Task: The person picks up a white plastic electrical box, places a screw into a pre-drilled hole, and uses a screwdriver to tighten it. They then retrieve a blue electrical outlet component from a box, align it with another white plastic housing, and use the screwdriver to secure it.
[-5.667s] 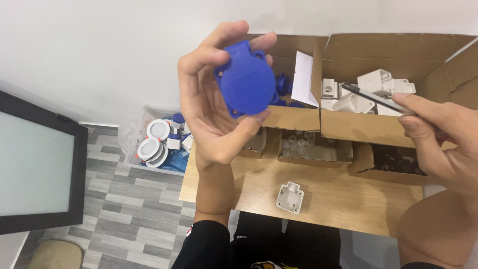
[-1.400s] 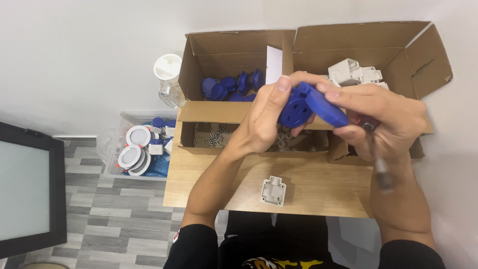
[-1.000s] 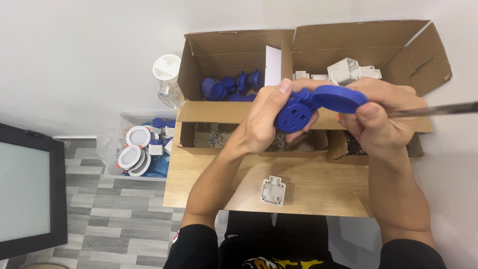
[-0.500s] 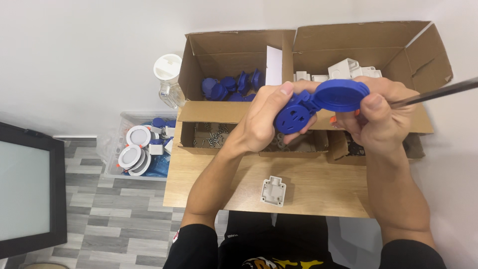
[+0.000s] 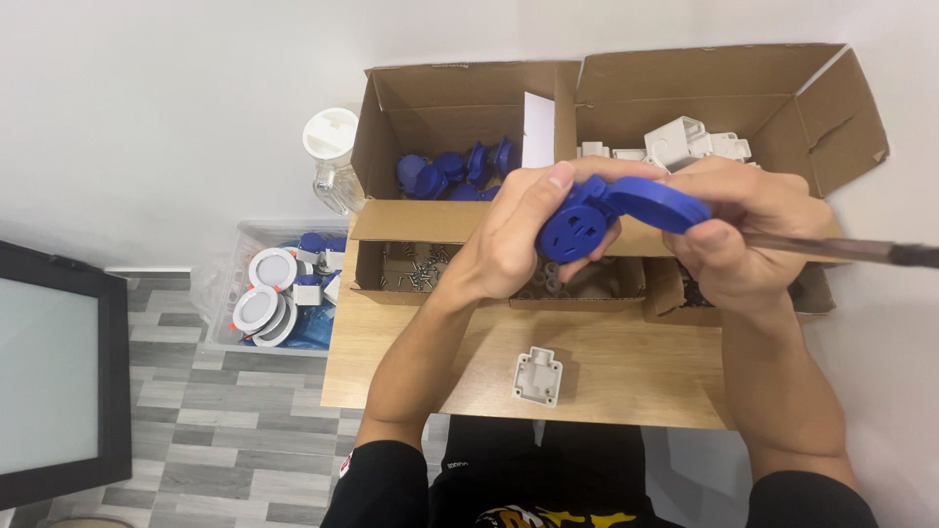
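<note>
The left hand (image 5: pixel 509 244) wraps around the body of a blue hinged-lid socket (image 5: pixel 577 227), thumb on top and fingers curled underneath, holding it in the air above the far edge of the small wooden table (image 5: pixel 626 367). The socket's round face with its pin holes points toward the camera, and its flat round lid (image 5: pixel 657 203) stands flipped open to the right. The right hand (image 5: pixel 738 240) closes around the far side of the lid, its thumb pressed on the lid's underside, while the same fist grips the dark handle of a screwdriver (image 5: pixel 851 249) that sticks out to the right; its tip is hidden behind the fingers.

On the table near its front edge lies a white plastic socket base (image 5: pixel 537 376), well apart from both hands. Along the far edge sit open cardboard boxes: the left box (image 5: pixel 391 108) holds more blue sockets (image 5: pixel 455 171), the right box (image 5: pixel 782 98) holds white plastic housings (image 5: pixel 690 144), and a low tray (image 5: pixel 377 269) in front holds small screws (image 5: pixel 416 269). Left of the table, on the floor, a clear bin (image 5: pixel 245 244) holds round white downlights (image 5: pixel 264 288), and a white-lidded jar (image 5: pixel 331 156) stands behind it.
</note>
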